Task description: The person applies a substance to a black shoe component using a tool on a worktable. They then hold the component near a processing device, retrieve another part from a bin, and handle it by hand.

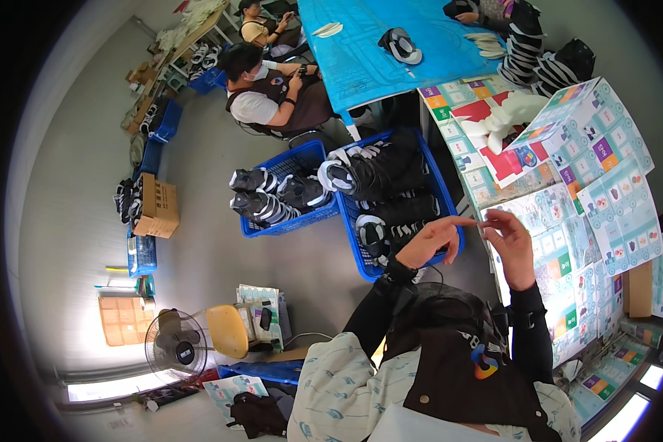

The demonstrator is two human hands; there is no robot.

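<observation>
My left hand point(432, 241) is above the right rim of a blue plastic basket point(362, 261), its index finger stretched to the right. That fingertip meets the fingertips of my right hand point(512, 250), whose thumb and fingers are bent together in a pinch. Whatever may be between them is too small to make out. Beneath and left of my hands, the basket holds several black-and-white high-top shoes point(379, 173). Just right of my hands lies a worktable point(549, 214) covered with printed sheets.
Another blue basket point(295, 223) of shoes adjoins on the left. Beyond it a person point(272, 96) sits by a blue-covered table point(361, 62) with a black-and-white shoe piece point(401, 46). A white foot-shaped form point(501, 118) stands on the worktable. Behind left are a fan point(177, 346) and yellow stool point(227, 331).
</observation>
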